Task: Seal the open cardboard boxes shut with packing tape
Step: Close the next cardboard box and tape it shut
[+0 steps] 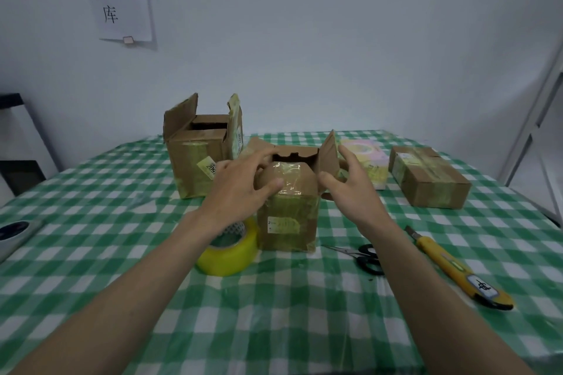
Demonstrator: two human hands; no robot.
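Observation:
A small open cardboard box (289, 216) stands in the middle of the green checked table (274, 313), its front flap folded down and its right flap standing up. My left hand (240, 189) lies with spread fingers over the left and front flaps. My right hand (350, 183) is at the box's right side, fingers straight along the raised flap, thumb toward the front corner. A yellow roll of packing tape (228, 256) lies just left of the box, partly under my left wrist. A larger open box (198, 158) stands behind on the left.
Black-handled scissors (362, 256) and a yellow utility knife (457, 271) lie to the right of the box. A taped-shut box (429, 179) and a pastel package (368, 164) sit at the back right. A round grey device (15, 231) lies at the left edge.

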